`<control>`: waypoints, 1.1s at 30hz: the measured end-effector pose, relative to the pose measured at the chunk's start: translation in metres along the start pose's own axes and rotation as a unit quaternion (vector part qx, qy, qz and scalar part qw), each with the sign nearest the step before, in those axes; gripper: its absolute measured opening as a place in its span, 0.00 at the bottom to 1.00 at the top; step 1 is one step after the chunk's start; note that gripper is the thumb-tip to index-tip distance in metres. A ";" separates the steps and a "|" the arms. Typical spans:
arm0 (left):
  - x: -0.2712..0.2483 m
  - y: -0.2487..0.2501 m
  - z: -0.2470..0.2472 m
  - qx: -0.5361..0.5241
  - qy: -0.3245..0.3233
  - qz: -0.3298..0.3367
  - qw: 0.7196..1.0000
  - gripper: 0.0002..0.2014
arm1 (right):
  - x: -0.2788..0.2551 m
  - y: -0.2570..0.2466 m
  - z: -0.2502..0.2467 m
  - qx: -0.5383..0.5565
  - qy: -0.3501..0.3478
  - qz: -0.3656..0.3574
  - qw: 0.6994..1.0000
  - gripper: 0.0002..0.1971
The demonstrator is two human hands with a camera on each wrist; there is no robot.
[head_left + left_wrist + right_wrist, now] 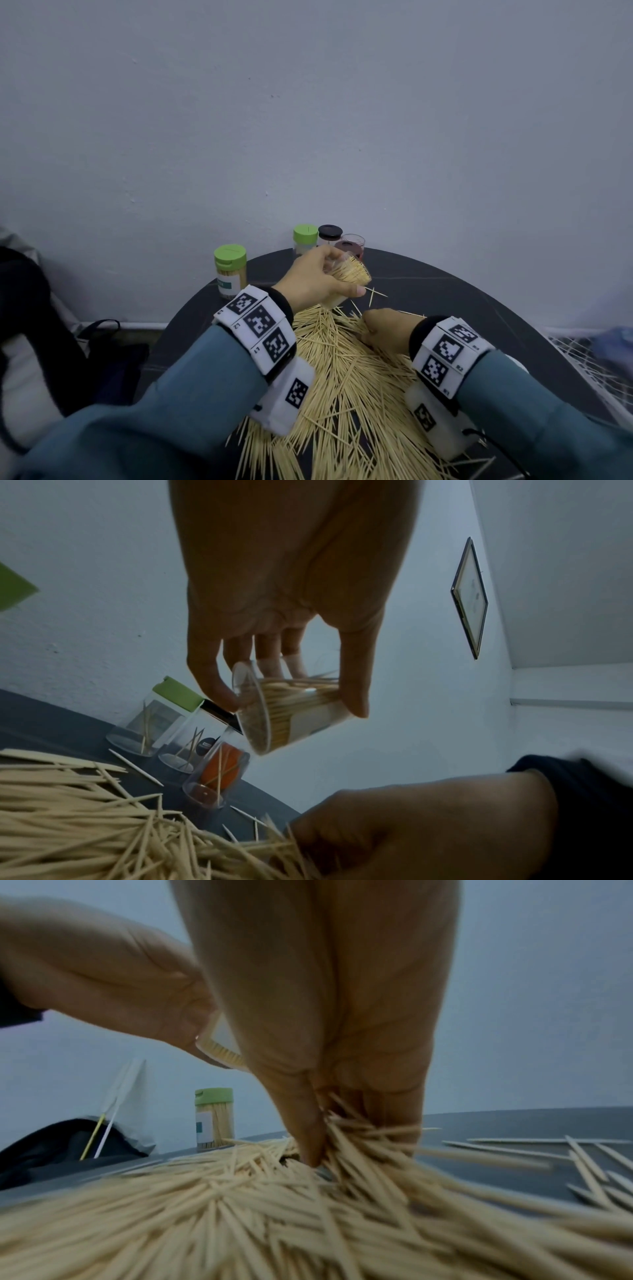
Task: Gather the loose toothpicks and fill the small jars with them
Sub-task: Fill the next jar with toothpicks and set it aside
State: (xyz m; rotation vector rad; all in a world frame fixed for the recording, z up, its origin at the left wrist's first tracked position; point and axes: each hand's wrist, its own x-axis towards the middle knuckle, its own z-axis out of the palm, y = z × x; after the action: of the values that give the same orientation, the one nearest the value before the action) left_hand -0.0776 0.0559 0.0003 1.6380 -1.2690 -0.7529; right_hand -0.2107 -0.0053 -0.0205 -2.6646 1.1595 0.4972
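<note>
While left hand (pixel 317 279) holds jar (pixel 294 712), right fingers (pixel 308 1134) pinch toothpicks (pixel 346 1137).

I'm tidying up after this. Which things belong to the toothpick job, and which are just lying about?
Job:
- toothpick pile
- open jar, held by left hand
- right hand, pinching toothpicks
- lidded green jar
- back jars

Lying about:
- dark bag
- framed picture

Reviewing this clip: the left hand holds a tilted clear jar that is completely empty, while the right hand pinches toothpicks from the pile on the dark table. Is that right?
Not quite. The clear jar in the left hand is not empty: the left wrist view shows it tilted and already packed with toothpicks. The rest holds: the right hand pinches toothpicks from the pile on the dark table.
</note>
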 end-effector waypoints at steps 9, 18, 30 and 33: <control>-0.003 0.003 -0.002 -0.008 0.002 0.005 1.000 0.33 | -0.005 0.020 0.009 0.393 0.011 -0.020 0.919 0.09; -0.001 0.001 0.002 -0.002 0.001 0.013 1.000 0.32 | -0.006 0.026 0.006 0.659 0.053 -0.089 0.745 0.13; -0.005 -0.001 0.006 0.007 -0.030 0.023 0.999 0.26 | -0.012 0.024 -0.003 0.775 0.132 -0.113 0.608 0.11; -0.007 -0.004 0.008 0.016 -0.041 0.013 0.999 0.27 | -0.011 0.025 -0.011 0.798 0.151 -0.131 0.569 0.12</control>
State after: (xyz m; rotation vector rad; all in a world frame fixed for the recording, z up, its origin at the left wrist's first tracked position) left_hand -0.0848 0.0605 -0.0066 1.6272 -1.3642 -0.7946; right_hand -0.2335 -0.0176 -0.0075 -1.1234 0.5573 -0.8030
